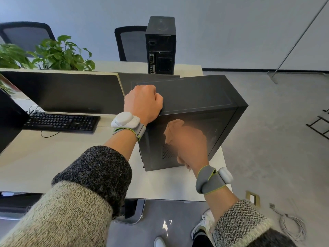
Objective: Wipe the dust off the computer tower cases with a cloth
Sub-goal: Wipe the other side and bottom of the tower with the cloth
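A black computer tower case (195, 97) stands on the right end of the pale desk (53, 157). My left hand (142, 102) rests on its top near edge with the fingers curled over the far side of that edge. My right hand (191, 145), blurred by motion, presses a brownish cloth (171, 129) against the case's near side panel. A second black tower case (161, 45) stands upright further back on the desk, its rear ports facing me.
A black keyboard (60, 122) and a dark monitor (62, 91) sit to the left. Potted plants (58, 54) and two office chairs (130, 43) stand behind. A coiled cable (292, 227) lies on the grey floor at the right. My shoes (203, 227) show below the desk edge.
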Demonstrator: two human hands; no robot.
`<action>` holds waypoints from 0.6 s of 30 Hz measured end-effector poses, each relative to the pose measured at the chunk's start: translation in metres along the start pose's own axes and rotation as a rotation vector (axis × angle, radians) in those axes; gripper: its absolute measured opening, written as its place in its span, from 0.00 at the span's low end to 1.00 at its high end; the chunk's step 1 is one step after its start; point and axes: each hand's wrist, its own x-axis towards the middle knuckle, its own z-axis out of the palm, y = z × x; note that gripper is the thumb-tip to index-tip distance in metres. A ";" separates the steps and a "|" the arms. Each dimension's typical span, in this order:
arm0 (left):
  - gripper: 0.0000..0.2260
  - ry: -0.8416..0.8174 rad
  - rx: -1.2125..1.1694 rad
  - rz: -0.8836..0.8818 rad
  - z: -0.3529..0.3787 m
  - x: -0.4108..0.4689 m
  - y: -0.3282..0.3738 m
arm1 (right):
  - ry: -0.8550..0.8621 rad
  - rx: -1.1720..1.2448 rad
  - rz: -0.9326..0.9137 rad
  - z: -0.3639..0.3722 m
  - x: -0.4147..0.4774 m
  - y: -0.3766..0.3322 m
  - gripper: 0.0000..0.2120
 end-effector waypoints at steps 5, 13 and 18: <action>0.13 0.012 0.001 -0.001 -0.002 -0.002 0.001 | -0.007 -0.015 -0.013 0.001 -0.002 0.012 0.19; 0.13 -0.009 -0.007 -0.010 -0.002 -0.002 0.001 | -0.123 -0.062 0.175 -0.007 -0.011 0.020 0.27; 0.13 -0.016 -0.005 -0.011 -0.002 0.000 0.001 | 0.003 -0.030 0.028 -0.014 -0.001 0.001 0.26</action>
